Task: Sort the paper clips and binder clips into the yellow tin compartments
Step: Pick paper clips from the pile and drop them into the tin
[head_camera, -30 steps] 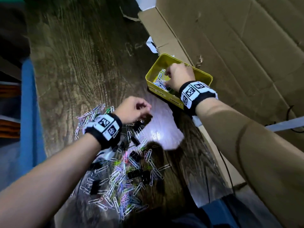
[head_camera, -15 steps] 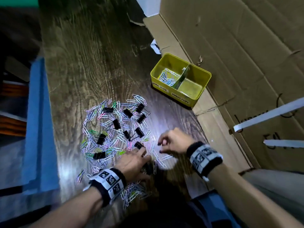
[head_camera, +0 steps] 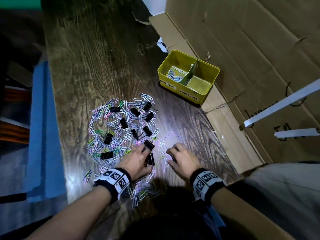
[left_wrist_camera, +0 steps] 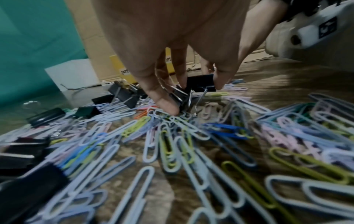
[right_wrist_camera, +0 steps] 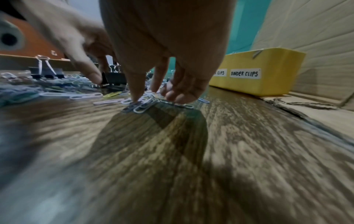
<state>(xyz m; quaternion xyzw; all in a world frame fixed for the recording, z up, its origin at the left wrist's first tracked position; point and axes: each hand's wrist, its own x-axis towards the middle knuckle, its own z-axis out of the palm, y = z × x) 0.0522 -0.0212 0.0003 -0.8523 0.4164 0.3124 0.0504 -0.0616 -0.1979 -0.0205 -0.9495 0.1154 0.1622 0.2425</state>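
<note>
My right hand (head_camera: 181, 159) pinches pale wire paper clips (right_wrist_camera: 140, 106) off the wood-grain table (head_camera: 103, 66) while my left hand (head_camera: 136, 160) grips a black binder clip (head_camera: 151, 159); next, I reckon, a carry to the yellow divided tin (head_camera: 204, 99).

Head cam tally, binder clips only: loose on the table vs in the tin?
Binder clips on the table: 11 visible, one at the left hand
Binder clips in the yellow tin: 0 visible
Total: 11

Right hand (right_wrist_camera: 162, 45) over paper clips (right_wrist_camera: 139, 106)
</note>
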